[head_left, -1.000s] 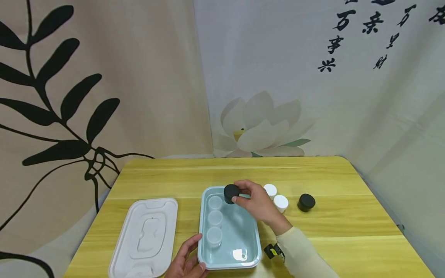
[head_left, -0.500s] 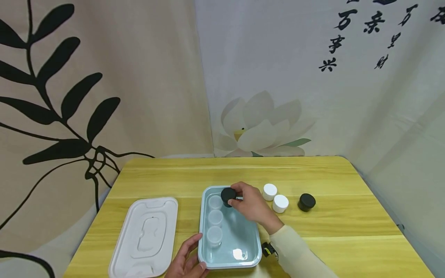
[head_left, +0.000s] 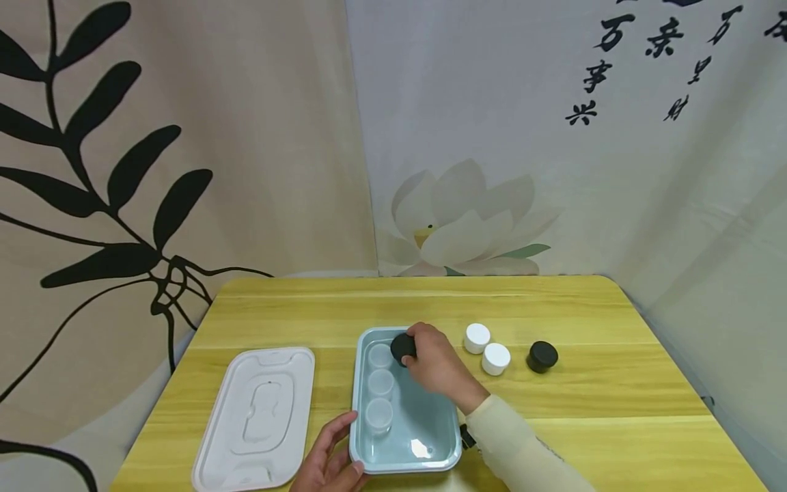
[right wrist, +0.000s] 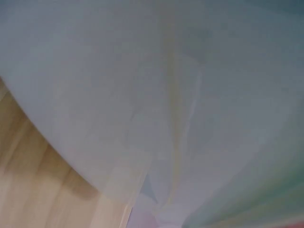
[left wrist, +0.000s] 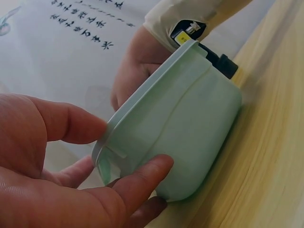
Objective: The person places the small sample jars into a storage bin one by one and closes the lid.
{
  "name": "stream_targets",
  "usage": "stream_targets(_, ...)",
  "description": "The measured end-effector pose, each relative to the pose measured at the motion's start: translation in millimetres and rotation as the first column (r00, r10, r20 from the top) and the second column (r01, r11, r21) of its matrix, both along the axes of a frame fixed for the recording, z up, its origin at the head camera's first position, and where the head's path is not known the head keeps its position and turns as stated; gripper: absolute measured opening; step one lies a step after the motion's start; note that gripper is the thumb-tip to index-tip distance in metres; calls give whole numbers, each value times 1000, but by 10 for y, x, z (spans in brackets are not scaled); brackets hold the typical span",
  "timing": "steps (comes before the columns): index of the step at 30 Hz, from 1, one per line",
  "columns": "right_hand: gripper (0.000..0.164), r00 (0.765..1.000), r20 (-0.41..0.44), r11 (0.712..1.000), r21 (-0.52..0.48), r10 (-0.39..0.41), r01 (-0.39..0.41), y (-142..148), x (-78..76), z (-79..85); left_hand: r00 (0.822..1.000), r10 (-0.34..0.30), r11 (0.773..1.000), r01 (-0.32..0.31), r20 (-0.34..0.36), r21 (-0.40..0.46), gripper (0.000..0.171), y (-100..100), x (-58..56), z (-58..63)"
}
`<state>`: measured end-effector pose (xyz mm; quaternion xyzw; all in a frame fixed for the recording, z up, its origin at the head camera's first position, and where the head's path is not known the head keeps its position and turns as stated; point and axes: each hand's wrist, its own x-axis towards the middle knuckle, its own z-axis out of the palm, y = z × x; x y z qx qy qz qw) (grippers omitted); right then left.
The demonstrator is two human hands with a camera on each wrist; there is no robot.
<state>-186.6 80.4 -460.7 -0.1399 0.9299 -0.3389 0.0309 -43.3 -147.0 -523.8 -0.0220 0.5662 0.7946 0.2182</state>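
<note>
The light-blue plastic box (head_left: 433, 437) stands uncovered on the table. Along its left side is a row of three translucent round jars (head_left: 379, 415). My right hand (head_left: 439, 365) reaches over the far part of the box and grips a small black round jar (head_left: 402, 347) between thumb and fingers, right beside the farthest translucent jar. At the near left corner my left hand (head_left: 332, 454) holds the box, fingers on its left wall and thumb at the front edge. In the left wrist view, the left fingertips (left wrist: 95, 130) meet the rim of the box (left wrist: 190, 128) and its outer wall.
Left of the box lies a white rectangular lid (head_left: 255, 417). Two white round jars (head_left: 477, 338) and another black jar (head_left: 542, 357) stand right of the box on the wooden table (head_left: 615, 410). A printed curtain (head_left: 277, 137) hangs behind the far table edge.
My right hand has moved slightly left and down with the black jar, which now tilts more. The two white jars have come into full view. My left hand stays at the box corner.
</note>
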Motion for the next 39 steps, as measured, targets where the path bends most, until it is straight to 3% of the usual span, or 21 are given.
stream_targets(13, 43, 999, 11, 990, 132, 53, -54, -73, 22, -46, 1000, 0, 1000, 0, 1, -2, 82, 0, 11, 27)
stream_targets(33, 65, 996, 61, 957, 276, 71, -86, -111, 17, 0, 999, 36, 999, -36, -28, 18, 78, 23, 31, 70)
stream_targets(39, 47, 998, 17, 963, 261, 68, -70, -103, 41, 21, 999, 36, 998, -36, -3, 41, 78, 22, 38, 54)
